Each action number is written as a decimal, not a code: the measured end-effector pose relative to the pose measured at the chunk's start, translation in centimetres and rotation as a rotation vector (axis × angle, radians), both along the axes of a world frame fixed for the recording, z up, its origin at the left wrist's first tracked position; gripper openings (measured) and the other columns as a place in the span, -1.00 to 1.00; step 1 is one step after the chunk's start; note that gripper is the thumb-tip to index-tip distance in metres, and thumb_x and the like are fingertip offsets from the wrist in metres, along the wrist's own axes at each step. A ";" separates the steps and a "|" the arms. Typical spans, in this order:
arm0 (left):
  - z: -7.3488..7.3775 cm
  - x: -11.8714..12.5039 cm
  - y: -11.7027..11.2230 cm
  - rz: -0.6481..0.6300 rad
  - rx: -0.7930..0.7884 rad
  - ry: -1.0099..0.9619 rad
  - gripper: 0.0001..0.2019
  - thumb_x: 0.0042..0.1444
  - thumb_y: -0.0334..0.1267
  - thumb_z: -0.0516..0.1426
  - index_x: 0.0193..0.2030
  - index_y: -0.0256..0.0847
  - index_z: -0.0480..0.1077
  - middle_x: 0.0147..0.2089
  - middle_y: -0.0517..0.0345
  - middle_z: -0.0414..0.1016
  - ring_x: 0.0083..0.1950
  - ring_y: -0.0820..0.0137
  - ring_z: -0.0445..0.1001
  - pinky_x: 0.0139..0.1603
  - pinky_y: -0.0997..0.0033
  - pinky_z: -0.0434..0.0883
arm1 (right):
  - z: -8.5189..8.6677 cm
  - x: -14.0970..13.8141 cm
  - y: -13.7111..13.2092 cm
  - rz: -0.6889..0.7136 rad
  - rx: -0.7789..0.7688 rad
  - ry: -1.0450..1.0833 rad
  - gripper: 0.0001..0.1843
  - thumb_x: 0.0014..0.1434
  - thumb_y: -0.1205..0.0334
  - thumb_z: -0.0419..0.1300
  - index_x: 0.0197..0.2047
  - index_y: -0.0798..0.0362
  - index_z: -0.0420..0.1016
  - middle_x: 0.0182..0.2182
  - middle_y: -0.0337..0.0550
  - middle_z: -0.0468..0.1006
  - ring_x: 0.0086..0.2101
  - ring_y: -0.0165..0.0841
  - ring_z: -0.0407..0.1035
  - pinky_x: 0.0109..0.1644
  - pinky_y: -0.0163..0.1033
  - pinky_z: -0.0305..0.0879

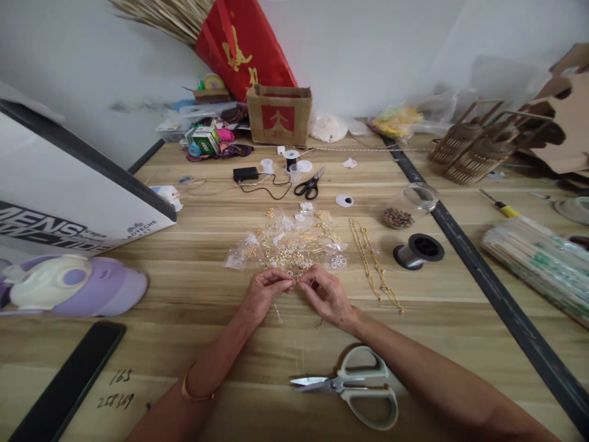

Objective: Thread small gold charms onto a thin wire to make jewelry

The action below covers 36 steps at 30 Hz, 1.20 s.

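Note:
My left hand [264, 292] and my right hand [327, 296] meet over the wooden table [207, 245], fingertips pinched together on a tiny gold jewellery piece [298, 281] that is too small to name. A thin chain dangles below the hands. Just beyond them lie small clear bags of gold findings [288, 240]. A long gold chain [372, 264] stretches to the right of my right hand. Pale green scissors [356, 385] rest between my forearms, blades pointing left.
A wire spool [418, 250] and a tipped glass jar of beads [407, 209] lie right. Black scissors [309, 185], a black charger and small reels sit farther back. A purple mask [69, 287], white box and black phone [69, 380] are left. A cardboard box [278, 113] stands at the wall.

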State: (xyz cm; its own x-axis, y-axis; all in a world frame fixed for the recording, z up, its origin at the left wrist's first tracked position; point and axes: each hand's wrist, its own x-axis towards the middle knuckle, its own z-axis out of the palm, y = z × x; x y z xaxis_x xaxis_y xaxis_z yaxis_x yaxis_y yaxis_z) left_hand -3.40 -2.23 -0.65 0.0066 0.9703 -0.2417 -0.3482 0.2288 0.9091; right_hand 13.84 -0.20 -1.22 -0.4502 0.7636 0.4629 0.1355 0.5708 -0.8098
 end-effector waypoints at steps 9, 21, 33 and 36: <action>0.0 0.0 0.0 -0.006 -0.001 0.026 -0.85 -0.27 -0.34 0.36 -0.50 -0.28 0.52 -0.53 0.19 0.54 -0.49 0.50 0.43 -0.37 0.53 0.37 | -0.1 -0.1 0.1 -0.009 0.026 0.009 -0.92 0.24 0.30 0.07 -0.30 0.05 0.37 -0.47 -0.20 0.35 -0.45 -0.41 0.26 -0.40 -0.30 0.20; -0.2 -0.1 -0.1 -0.036 0.025 0.020 -0.86 -0.23 -0.33 0.35 -0.46 -0.28 0.53 -0.52 0.19 0.55 -0.48 0.50 0.44 -0.36 0.53 0.37 | -0.3 -0.1 0.1 -0.010 0.019 -0.003 -0.91 0.24 0.30 0.06 -0.30 0.05 0.37 -0.47 -0.21 0.35 -0.46 -0.42 0.26 -0.40 -0.31 0.21; -0.3 -0.1 -0.1 -0.051 0.024 0.038 -0.87 -0.21 -0.34 0.34 -0.46 -0.27 0.53 -0.53 0.20 0.54 -0.48 0.51 0.44 -0.35 0.53 0.37 | 0.0 -0.1 0.0 -0.006 0.011 -0.005 -0.90 0.24 0.29 0.07 -0.31 0.05 0.37 -0.47 -0.21 0.37 -0.46 -0.42 0.27 -0.40 -0.30 0.21; -0.3 -0.2 -0.2 -0.055 0.026 0.035 -0.87 -0.20 -0.34 0.34 -0.46 -0.27 0.53 -0.52 0.20 0.54 -0.47 0.50 0.44 -0.35 0.52 0.37 | -0.1 -0.1 0.0 -0.007 0.018 -0.005 -0.90 0.24 0.29 0.07 -0.31 0.05 0.37 -0.47 -0.20 0.37 -0.46 -0.41 0.27 -0.40 -0.29 0.22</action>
